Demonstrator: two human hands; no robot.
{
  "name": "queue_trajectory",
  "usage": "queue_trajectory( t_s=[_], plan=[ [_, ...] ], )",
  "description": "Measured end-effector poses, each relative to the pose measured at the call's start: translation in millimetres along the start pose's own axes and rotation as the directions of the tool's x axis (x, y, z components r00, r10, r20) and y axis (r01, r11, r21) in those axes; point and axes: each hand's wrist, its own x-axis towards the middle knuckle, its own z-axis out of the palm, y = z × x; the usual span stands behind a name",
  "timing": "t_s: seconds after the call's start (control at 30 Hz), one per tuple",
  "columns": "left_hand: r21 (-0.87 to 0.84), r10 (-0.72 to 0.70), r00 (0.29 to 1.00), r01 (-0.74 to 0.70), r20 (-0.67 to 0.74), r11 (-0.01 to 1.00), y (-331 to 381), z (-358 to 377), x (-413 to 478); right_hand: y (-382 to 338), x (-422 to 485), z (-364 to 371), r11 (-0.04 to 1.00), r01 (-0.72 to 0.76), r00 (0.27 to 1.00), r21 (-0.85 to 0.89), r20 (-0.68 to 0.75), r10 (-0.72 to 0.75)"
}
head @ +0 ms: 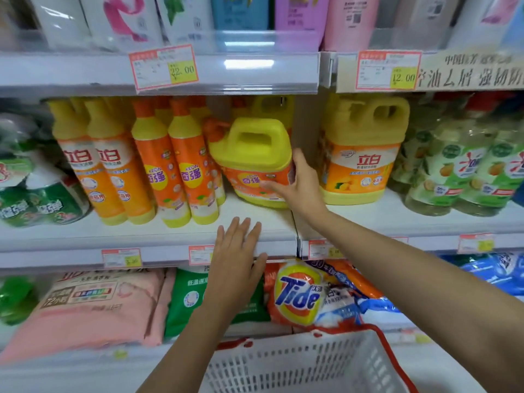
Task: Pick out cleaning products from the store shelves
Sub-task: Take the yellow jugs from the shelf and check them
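A yellow detergent jug with an orange label and a top handle stands tilted toward me on the middle shelf. My right hand grips its right side, fingers across the label and thumb up its edge. My left hand hovers in front of the shelf lip below the jug, fingers spread, holding nothing. A white shopping basket with a red rim sits below my arms at the bottom of the view.
Tall orange and yellow bottles crowd the shelf left of the jug. A second yellow jug and green-labelled clear bottles stand to the right. Detergent bags, one marked Tide, lie on the lower shelf. Refill pouches fill the top shelf.
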Motion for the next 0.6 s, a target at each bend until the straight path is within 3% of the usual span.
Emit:
queue_trajectory(
  t_s=[0.2,0.37,0.53,0.6],
  plan=[
    [-0.305,-0.151,0.984,0.116,-0.091,0.945,5,-20,-15,-24,-38,-33,0.986,0.162,0.987,-0.028,-0.015,-0.162],
    [-0.634,-0.269,0.951,0.114,-0.154,0.765,35,-44,-9,-66,-66,-80,0.982,0.184,0.978,0.048,-0.106,-0.178],
    [-0.870,-0.163,0.977,-0.039,-0.136,0.492,90,-61,-15,-91,-108,-124,0.925,-0.007,0.998,0.380,-0.060,0.032],
    [-0.932,-0.135,0.988,-0.027,-0.081,0.361,110,-56,-25,-89,-126,-140,0.872,-0.126,0.987,0.473,-0.026,0.157]
  ],
)
